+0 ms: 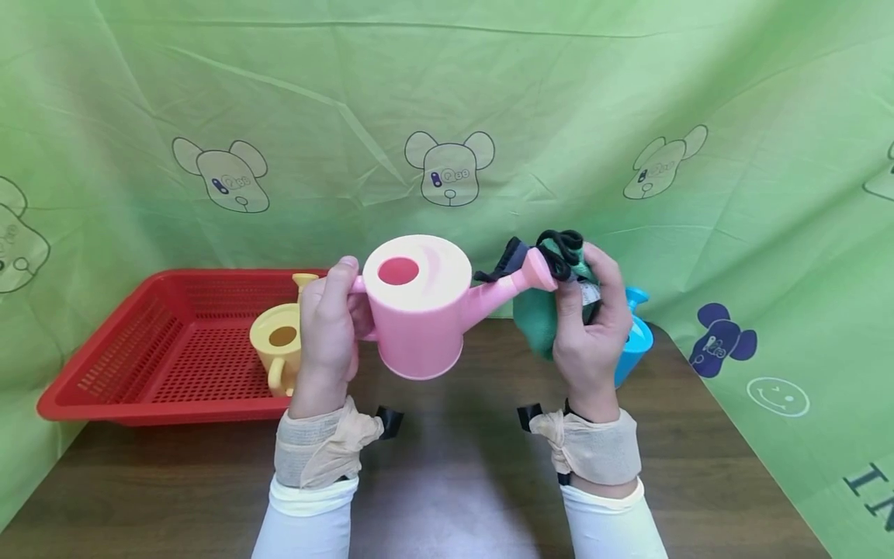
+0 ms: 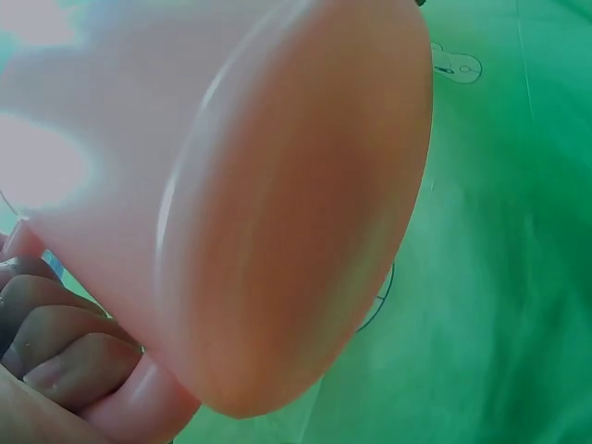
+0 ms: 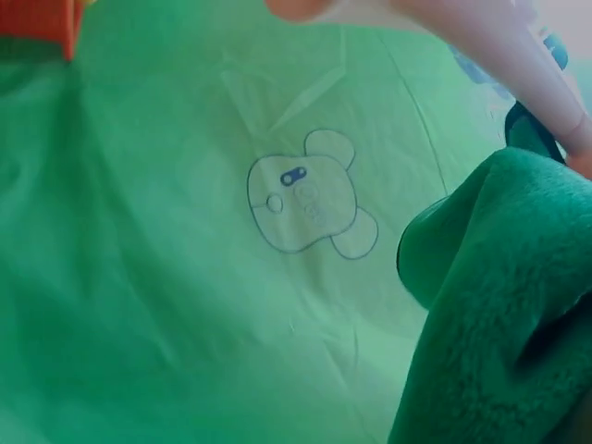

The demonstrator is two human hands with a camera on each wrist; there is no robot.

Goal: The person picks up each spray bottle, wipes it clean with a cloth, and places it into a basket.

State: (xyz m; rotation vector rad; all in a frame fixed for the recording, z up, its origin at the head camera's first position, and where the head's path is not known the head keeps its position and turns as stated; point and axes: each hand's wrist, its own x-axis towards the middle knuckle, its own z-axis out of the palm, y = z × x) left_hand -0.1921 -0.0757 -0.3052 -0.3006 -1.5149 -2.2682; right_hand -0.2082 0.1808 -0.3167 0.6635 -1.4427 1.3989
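Observation:
A pink toy watering can [image 1: 419,334] is held up above the table by my left hand [image 1: 327,326], whose fingers curl round its handle. Its spout points right, and the flared tip lies against a green cloth [image 1: 536,322] with dark trim. My right hand [image 1: 594,326] grips that bunched cloth, with the thumb in front, close to the spout's tip. In the left wrist view the can's base [image 2: 305,213] fills the middle, with curled fingers [image 2: 74,351] at the handle. Green fuzzy fabric [image 3: 509,287] covers the right side of the right wrist view, hiding the hand there.
A red plastic basket [image 1: 168,411] stands on the left of the brown wooden table [image 1: 447,481], with a yellow watering can [image 1: 275,341] in it. A blue watering can [image 1: 634,345] stands behind my right hand. Green printed fabric [image 1: 335,93] hangs behind.

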